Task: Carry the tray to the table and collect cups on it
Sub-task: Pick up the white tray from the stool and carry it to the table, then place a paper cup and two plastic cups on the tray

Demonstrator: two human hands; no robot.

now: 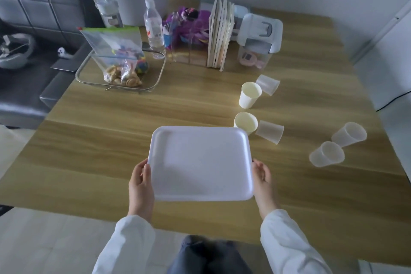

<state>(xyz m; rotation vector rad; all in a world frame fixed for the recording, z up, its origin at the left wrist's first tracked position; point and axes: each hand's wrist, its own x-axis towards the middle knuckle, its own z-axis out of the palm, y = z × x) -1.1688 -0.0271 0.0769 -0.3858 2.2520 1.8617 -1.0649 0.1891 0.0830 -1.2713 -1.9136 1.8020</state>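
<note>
Wooden table (133, 140), with a white tray (201, 163) held over its near edge, empty; whether it touches the surface cannot be told. Left hand (140, 187) and right hand (263, 181) each clamp a short side. Six cups toward the right edge: paper cups (250, 94), translucent plastic cups (327, 154). Best lowered level, clear of the nearest paper cup just beyond its far right corner.

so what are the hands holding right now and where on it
Both hold the white tray: the left hand grips its left edge, the right hand its right edge, both near the corners closest to the person.
</note>
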